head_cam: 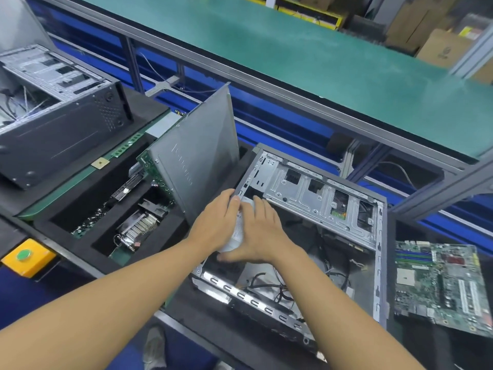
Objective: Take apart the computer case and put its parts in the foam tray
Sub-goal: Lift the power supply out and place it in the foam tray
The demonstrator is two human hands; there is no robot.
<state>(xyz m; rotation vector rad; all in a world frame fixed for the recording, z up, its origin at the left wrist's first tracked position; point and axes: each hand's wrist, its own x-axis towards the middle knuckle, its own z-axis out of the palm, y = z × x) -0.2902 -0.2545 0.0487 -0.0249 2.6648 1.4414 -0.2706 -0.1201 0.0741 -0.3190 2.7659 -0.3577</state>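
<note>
**Containers.** The black foam tray point(74, 240) is set to the left of the computer case point(306, 198). A finned metal heat sink point(138, 228) is seated in the tray's near compartment. A green circuit board point(156, 169) is stood on edge further back. A flat grey side panel point(197, 156) is leaned upright against it, just beside the case. The case is laid on its side with the open face up. A perforated silver drive cage is fitted along its far wall, and loose black cables point(269, 287) are left on its floor.

**Adjacent items.** A bare motherboard point(440, 284) is placed flat to the right of the case.

**Hand position.** A pale, labelled part point(238, 231) is located in the case's near-left corner, largely covered by both hands. The right hand point(258, 233) is laid flat on it, with fingers point(260, 206) straight and slightly spread and the thumb extended along the part's lower edge. The left hand point(218, 220) is placed against the part's left side, fingers together and slightly bent, with the tips at the case's corner rim. Whether the left hand is gripping cannot be determined.
</note>
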